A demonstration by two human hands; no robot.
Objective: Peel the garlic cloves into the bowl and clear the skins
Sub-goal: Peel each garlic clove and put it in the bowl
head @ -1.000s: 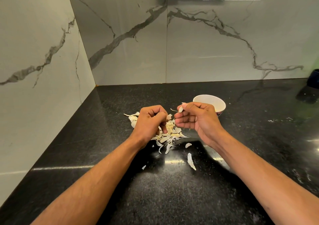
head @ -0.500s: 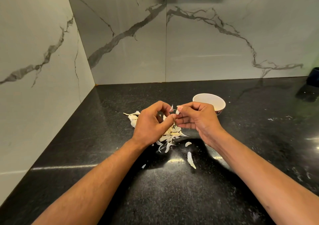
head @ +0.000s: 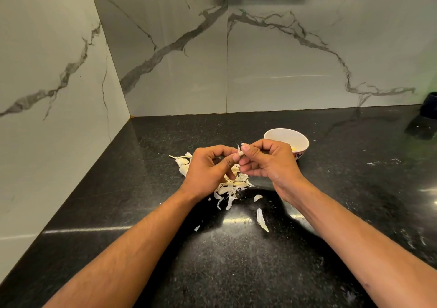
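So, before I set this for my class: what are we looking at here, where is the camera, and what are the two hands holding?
There is no machine: a person works with bare hands, and the single camera sits on their head, looking forward and down. The left hand and right hand meet above a black countertop, both pinching a small garlic clove between their fingertips. Beneath them lies a pile of papery skins, with a few loose pieces nearer the person. A white bowl stands just beyond the right hand, with something yellowish inside. Marble-patterned walls meet in the corner behind.
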